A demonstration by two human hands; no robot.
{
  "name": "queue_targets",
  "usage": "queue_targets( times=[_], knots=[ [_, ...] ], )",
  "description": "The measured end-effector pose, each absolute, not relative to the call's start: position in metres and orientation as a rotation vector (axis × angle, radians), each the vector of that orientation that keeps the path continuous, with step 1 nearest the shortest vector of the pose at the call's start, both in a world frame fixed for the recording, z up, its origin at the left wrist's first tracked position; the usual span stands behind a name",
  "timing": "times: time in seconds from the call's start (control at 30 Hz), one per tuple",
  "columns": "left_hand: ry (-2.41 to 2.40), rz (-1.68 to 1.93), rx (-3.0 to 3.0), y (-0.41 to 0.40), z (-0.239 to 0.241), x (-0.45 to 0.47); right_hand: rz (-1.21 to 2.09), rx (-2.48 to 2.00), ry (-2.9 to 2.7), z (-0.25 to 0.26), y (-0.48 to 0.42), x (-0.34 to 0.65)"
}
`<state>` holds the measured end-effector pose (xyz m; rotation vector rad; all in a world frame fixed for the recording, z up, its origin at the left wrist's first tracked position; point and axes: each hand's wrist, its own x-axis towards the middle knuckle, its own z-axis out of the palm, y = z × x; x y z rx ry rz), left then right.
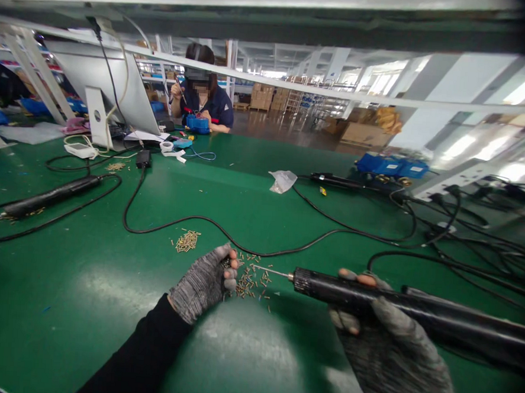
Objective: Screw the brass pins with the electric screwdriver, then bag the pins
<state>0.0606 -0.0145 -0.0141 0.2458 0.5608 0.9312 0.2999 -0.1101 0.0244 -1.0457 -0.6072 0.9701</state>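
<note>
Factory hall, green bench (82, 304); left hand (206, 282) pinching screws (251, 282), right hand (370, 322) gripping screwdriver (415, 312).

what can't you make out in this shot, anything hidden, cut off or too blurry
Head view only:
- Left hand: its fingertips curl over the screws, hiding any pinch.
- Electric screwdriver in the right hand: its rear runs off the right edge.
- Screws: too small to tell the type.
- Co-worker: far off, the item being worked on is unclear.

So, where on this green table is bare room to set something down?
Bare mat lies left of the left hand, below the idle screwdriver, and between the looping cable and plastic bag. Crowded: screws near the held screwdriver, tangled cables right.
</note>
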Motion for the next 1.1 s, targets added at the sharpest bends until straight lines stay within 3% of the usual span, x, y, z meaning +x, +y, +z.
queue_targets(
  times=[0.33,1.1],
  knots=[
    [0.709,1.116,0.141,-0.008,-0.012,0.056,0.808,-1.233,-0.686,0.032,-0.102,0.297],
    [0.699,1.121,0.165,-0.009,-0.011,0.057,0.889,-1.187,-0.592,0.029,-0.100,0.297]
  ],
)
